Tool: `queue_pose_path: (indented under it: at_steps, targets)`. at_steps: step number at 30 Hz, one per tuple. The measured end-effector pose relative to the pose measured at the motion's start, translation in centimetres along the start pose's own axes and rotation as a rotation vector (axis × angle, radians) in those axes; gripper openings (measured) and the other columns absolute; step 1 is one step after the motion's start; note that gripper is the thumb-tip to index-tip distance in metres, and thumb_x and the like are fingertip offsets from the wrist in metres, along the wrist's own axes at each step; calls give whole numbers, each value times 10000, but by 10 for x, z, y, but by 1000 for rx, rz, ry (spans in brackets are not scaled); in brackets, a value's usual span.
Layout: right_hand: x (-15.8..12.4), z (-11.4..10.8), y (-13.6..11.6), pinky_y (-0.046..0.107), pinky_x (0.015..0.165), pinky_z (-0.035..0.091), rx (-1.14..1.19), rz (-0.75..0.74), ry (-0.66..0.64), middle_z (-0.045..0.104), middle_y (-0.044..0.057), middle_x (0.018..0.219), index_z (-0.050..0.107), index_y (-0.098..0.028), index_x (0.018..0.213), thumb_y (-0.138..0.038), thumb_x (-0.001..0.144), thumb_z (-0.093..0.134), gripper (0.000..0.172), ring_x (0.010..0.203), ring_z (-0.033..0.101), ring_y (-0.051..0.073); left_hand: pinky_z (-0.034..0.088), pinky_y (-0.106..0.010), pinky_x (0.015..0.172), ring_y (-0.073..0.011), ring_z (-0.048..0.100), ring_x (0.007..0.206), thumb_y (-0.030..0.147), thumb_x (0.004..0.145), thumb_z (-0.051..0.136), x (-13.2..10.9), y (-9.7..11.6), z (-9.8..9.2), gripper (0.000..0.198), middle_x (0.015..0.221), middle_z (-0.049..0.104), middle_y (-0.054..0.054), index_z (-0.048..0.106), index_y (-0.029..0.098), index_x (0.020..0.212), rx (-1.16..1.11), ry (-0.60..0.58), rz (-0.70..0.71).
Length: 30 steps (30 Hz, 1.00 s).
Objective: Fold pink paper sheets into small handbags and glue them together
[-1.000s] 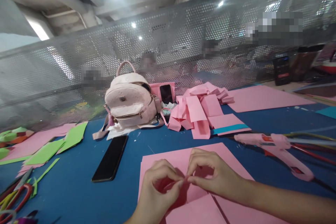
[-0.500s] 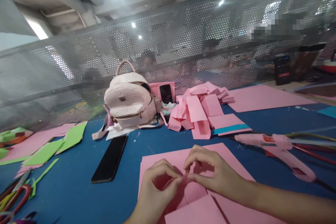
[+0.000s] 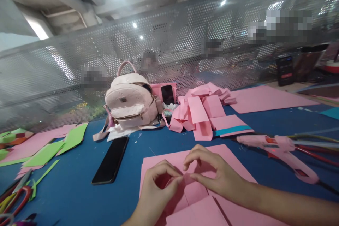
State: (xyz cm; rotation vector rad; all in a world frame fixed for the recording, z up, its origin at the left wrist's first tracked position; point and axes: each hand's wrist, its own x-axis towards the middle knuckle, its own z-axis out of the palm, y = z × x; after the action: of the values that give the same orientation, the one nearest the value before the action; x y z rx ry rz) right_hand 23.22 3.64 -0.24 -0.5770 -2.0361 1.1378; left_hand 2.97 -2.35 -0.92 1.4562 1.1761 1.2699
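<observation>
Pink paper sheets lie stacked on the table in front of me. Over them, my left hand pinches thumb and forefinger together at the upper edge of a folded pink paper. Its pinched edge is mostly hidden by the fingertips. My right hand hovers just to the right, its curled forefinger and thumb slightly apart at the same paper; whether the thumb touches it I cannot tell. Closer to me, another pink piece lies across the sheets.
A pink glue gun with its cord lies right. A black phone rests left, near scissors and green paper. Behind stand a pale backpack and a heap of folded pink pieces, before a perforated metal panel.
My right forefinger has lifted a little away from the thumb, opening a small gap. The left hand has hardly moved, and the paper stays in place.
</observation>
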Motion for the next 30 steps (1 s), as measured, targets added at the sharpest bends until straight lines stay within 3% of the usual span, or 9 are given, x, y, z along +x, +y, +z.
queue_pose_path:
  at_steps: [6,30]
  targets:
    - [1,0,1,273,838,462,-25,-16,0,599,-7,1013,644,-294,1038,-83,869,623,271,954,571,147,492,-269,711,-176,633,744,193,788,724,0,0,0,105,755,673,-44,712,169,687,-15,15,-2]
    - [1,1,-1,275,800,494,-25,1,5,605,26,1011,651,-259,1021,-117,872,616,208,933,579,165,480,-270,717,-175,625,750,210,800,712,0,2,0,119,750,664,-40,707,167,689,-1,3,-13]
